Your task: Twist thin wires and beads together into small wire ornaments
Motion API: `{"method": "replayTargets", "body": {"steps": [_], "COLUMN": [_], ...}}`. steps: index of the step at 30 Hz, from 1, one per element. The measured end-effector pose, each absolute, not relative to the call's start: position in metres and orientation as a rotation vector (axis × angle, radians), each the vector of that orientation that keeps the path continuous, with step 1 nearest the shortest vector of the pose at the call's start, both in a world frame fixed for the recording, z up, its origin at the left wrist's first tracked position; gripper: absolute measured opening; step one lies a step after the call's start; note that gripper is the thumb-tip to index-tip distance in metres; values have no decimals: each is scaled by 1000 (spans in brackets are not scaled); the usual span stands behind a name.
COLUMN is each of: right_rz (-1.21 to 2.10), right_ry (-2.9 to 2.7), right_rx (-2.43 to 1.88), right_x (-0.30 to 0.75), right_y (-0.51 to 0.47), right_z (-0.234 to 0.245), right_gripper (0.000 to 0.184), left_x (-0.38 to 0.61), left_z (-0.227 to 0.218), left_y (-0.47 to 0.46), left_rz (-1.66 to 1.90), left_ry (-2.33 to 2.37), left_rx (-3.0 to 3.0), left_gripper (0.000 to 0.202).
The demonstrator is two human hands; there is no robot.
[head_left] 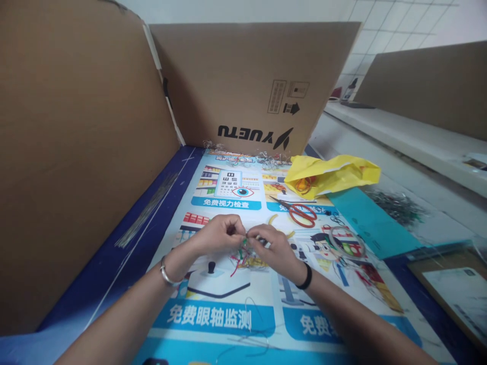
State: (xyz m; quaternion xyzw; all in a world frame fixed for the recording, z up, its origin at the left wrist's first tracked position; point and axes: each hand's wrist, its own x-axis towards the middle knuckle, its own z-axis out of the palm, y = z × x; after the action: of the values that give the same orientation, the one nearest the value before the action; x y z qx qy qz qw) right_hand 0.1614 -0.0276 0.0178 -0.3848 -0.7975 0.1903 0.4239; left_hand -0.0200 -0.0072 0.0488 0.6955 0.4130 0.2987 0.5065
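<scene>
My left hand [222,234] and my right hand [272,247] meet above the printed poster, fingertips pinched close together. Between and just below them hangs a small tangle of thin wire with green and red strands [244,248]; its exact kind is too small to make out. Both hands have their fingers closed at its upper part. Under the fingers, red and yellow strands [253,261] lie on the poster, partly hidden by my right hand. Scissors with red handles [304,215] rest just beyond my right hand, blades pointing away to the left.
A yellow bag [335,175] lies open behind the scissors. Rolled wire [347,242] sits at right, and a dark pile of wire [397,208] farther off. Straight wires [146,210] lie at left. Cardboard walls [243,76] close off the back and left.
</scene>
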Motion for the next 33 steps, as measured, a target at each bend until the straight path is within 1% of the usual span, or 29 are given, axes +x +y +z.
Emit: {"method": "replayTargets", "body": {"steps": [4,12,20,26,33], "right_rz": [605,887,1092,1094,1087], "right_ry": [-1963,-1903,-1778,-1776,-1746], "right_rx": [-999,-1060,-1122,-1120,-1110], "right_x": [160,166,166,165,163], "right_y": [-25,-20,-20,-21,-24], "right_z": [18,15,18,19,23], "right_gripper": [12,10,8,7,4], "left_x": [-21,-23,-21,-22,-25], "left_z": [46,42,39,37,42], "left_y": [-8,-8,-7,-8,-5], "left_rz": [780,881,810,803,740], "left_ry": [1014,892,865,843,821], "left_rx": [1911,2265,2408,2394,2330], "left_gripper": [6,13,15,16,12]}}
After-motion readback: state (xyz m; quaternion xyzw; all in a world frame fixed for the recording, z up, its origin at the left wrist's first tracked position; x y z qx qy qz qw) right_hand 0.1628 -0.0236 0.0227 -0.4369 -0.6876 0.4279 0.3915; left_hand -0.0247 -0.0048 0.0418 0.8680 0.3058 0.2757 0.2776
